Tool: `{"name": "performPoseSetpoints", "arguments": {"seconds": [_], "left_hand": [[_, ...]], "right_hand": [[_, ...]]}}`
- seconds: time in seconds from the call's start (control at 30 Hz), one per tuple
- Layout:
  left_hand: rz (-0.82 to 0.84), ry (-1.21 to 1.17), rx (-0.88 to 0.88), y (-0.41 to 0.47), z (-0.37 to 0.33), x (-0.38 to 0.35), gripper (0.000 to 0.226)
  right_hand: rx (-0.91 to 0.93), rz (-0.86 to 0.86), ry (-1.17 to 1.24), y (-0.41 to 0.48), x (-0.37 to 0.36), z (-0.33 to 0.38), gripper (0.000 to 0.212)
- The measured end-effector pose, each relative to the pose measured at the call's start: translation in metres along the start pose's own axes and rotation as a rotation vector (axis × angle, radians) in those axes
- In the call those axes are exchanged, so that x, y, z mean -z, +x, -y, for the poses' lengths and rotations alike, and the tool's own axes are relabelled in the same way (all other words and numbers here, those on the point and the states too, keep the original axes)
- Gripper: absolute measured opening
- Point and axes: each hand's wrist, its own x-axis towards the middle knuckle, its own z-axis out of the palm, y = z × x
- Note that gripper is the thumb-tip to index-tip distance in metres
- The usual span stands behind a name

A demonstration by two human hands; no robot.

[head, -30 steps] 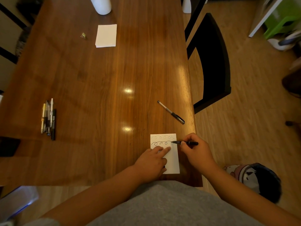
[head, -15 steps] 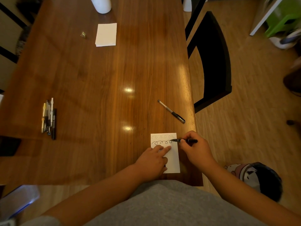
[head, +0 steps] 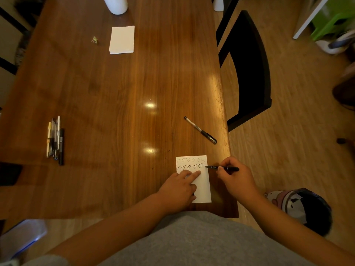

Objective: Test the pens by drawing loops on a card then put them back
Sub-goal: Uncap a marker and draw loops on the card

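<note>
**Wooden table and what lies on it**

The long brown table (head: 115, 89) shows two glare spots in its polish. At its near right corner lies a white card (head: 203, 186) with rows of drawn loops at the top. Beyond the card a loose pen (head: 200, 130) lies slantwise near the right edge. A bunch of pens (head: 54, 140) lies side by side at the left. Farther back lie a paper stack (head: 122, 39) and, just left of it, a small green thing (head: 94, 40). A white cylinder (head: 115, 3) stands at the far end.

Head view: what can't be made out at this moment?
All in the head view:
Card: lower left part, under the left hand.
Bunch of pens: count unclear, small and dim.
White container: cut off by the top edge.
Green speck: too small to identify.
Pen in the right hand: whether its tip touches the card.
</note>
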Motion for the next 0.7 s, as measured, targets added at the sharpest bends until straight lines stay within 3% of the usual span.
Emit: {"name": "performPoseSetpoints", "arguments": {"seconds": [0.4,0.7], "left_hand": [[-0.013,-0.116,0.066,-0.003,-0.002,0.013,0.041],[-0.166,-0.387,0.264,-0.013,-0.011,0.049,0.032]], "right_hand": [[-0.057,-0.107,0.143,-0.014,0.011,0.008,0.015],[-0.08,0.001,0.386,-0.033,0.027,0.039,0.017]]}}
